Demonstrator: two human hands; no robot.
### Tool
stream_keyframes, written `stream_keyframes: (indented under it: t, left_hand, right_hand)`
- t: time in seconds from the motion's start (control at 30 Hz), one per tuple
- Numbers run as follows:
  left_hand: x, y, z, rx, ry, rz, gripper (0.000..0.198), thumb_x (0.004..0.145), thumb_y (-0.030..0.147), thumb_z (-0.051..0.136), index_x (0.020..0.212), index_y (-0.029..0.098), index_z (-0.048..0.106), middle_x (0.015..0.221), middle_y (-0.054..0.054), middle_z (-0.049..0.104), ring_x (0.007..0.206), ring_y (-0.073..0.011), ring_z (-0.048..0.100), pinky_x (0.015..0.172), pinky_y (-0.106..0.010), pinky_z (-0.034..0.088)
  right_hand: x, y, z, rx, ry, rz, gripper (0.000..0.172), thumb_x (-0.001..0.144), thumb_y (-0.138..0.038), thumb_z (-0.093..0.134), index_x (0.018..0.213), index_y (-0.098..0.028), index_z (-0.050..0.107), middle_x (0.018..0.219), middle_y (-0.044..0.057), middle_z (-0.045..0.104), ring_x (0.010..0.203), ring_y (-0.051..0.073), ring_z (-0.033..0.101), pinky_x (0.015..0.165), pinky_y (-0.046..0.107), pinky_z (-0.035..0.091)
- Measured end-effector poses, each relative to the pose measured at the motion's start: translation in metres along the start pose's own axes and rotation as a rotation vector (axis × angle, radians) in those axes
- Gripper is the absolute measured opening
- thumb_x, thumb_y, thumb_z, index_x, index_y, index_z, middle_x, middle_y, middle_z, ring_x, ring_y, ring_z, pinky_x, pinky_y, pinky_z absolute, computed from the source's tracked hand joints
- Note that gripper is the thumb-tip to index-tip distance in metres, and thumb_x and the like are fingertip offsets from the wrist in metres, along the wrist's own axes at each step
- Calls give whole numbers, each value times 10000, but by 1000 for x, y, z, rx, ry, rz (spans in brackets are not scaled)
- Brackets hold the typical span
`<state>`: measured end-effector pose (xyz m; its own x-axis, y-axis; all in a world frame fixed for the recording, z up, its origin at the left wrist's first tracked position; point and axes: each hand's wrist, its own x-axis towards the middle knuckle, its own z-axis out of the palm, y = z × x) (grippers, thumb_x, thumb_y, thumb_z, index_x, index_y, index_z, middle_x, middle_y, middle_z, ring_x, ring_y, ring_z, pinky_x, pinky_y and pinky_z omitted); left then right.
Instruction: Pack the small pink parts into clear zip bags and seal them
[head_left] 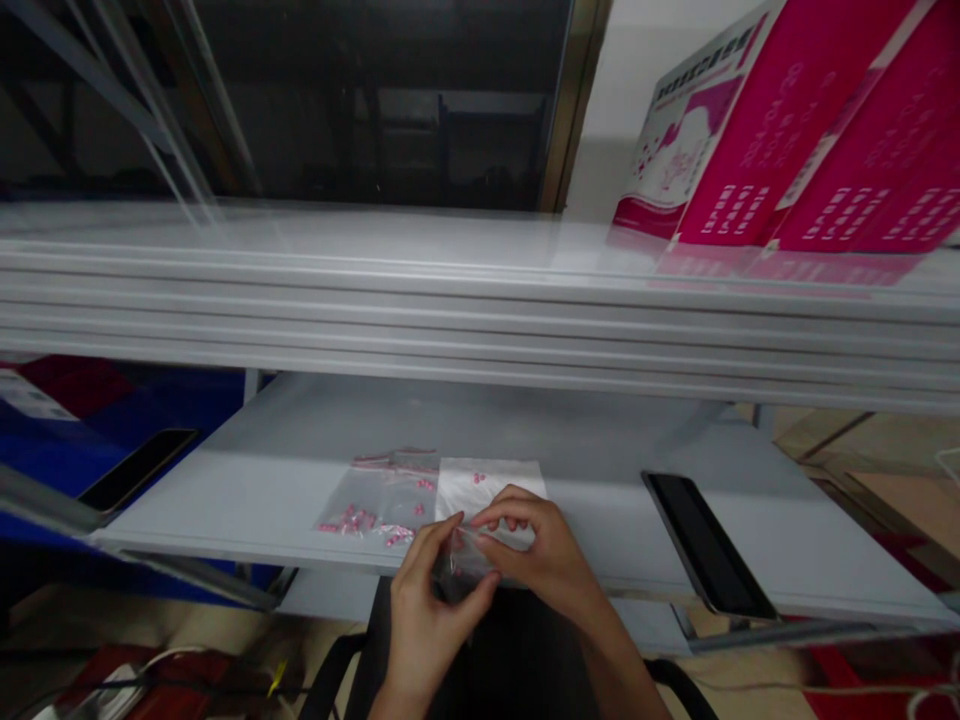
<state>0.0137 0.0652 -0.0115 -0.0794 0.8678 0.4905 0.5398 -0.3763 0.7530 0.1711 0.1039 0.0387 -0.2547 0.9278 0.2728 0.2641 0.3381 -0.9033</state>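
Note:
My left hand (427,605) and my right hand (536,550) meet at the front edge of the shelf. Between them is a small clear plastic bag (466,562) with a few pink bits in it. The left fingers and thumb close on its left side and bottom; the right thumb and fingers pinch near its top. Just beyond lies a white sheet of paper (457,482), with a few small pink pieces (478,478) on it. Left of the paper, clear zip bags (375,492) with pink seals lie flat, holding several small pink pieces (356,520).
The grey shelf (592,450) sits under a metal ledge (450,330). A dark phone-like device (709,545) lies at the right, overhanging the front edge. Another dark device (139,470) rests at the left edge. Pink boxes (780,130) stand on the ledge.

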Motion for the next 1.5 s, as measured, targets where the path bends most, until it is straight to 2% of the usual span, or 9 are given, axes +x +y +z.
stream_keyframes:
  t: [0.13, 0.37, 0.5, 0.6, 0.83, 0.93, 1.07, 1.27, 1.5]
  left_hand:
    - [-3, -3, -1, 13, -7, 8, 446, 727, 244, 736, 1157, 191, 627, 1017, -75, 704, 888, -233, 695, 757, -364, 599]
    - [-5, -3, 0, 18, -10, 18, 454, 735, 234, 732, 1174, 205, 616, 1019, -69, 696, 894, -232, 689, 767, -364, 593]
    - [-5, -5, -1, 31, -14, 7, 451, 735, 248, 735, 1168, 199, 622, 1018, -79, 695, 892, -243, 687, 765, -380, 593]
    - [-4, -7, -2, 37, 4, 10, 451, 730, 255, 737, 1163, 195, 624, 1025, -85, 698, 898, -249, 689, 768, -386, 594]
    - [-2, -6, -1, 8, 12, 22, 454, 724, 266, 742, 1155, 191, 621, 1014, -83, 705, 891, -240, 695, 759, -366, 597]
    - [-2, -6, 0, 6, 14, 12, 450, 722, 256, 740, 1153, 191, 628, 1016, -80, 708, 890, -237, 696, 761, -361, 598]
    - [-3, -7, -1, 6, 20, 5, 456, 718, 252, 740, 1157, 187, 637, 1018, -81, 714, 885, -237, 702, 767, -364, 601]
    - [-5, -10, -4, 34, 50, 15, 437, 723, 264, 738, 1141, 176, 650, 1011, -90, 719, 897, -250, 703, 764, -374, 602]
    - [-7, -11, -4, 36, 31, 15, 437, 739, 261, 723, 1160, 188, 631, 1011, -86, 711, 890, -243, 699, 766, -379, 598]
  right_hand:
    - [21, 37, 3, -183, 165, 1, 129, 772, -170, 646, 813, -199, 764, 671, 10, 669, 596, 141, 550, 568, 243, 423]
    - [56, 86, 16, -300, 225, 2, 179, 675, -33, 664, 735, -179, 748, 739, 62, 704, 717, 212, 616, 730, 327, 460]
    - [58, 82, 16, -304, 215, -17, 209, 672, 8, 658, 628, -188, 714, 713, 56, 693, 750, 218, 623, 769, 337, 455]
    - [50, 62, 9, -273, 188, -39, 155, 705, -37, 690, 687, -187, 727, 732, 42, 689, 736, 196, 619, 719, 304, 461]
    - [16, 6, -4, -28, -150, -143, 94, 750, -176, 755, 833, -215, 774, 841, 21, 687, 809, 160, 640, 731, 260, 485]
    - [21, 19, -4, -133, -81, -105, 114, 767, -145, 722, 843, -217, 767, 814, 14, 702, 737, 149, 630, 655, 242, 477]
    - [46, 59, 2, -300, 67, -58, 197, 759, -41, 634, 825, -185, 751, 779, 41, 715, 689, 168, 620, 645, 267, 480]
    - [69, 88, 14, -428, 46, -97, 294, 707, 47, 589, 743, -200, 745, 797, 57, 705, 799, 209, 642, 799, 330, 491]
    - [72, 97, 10, -497, 20, -121, 226, 738, 4, 645, 705, -203, 730, 804, 51, 676, 797, 203, 634, 792, 320, 491]
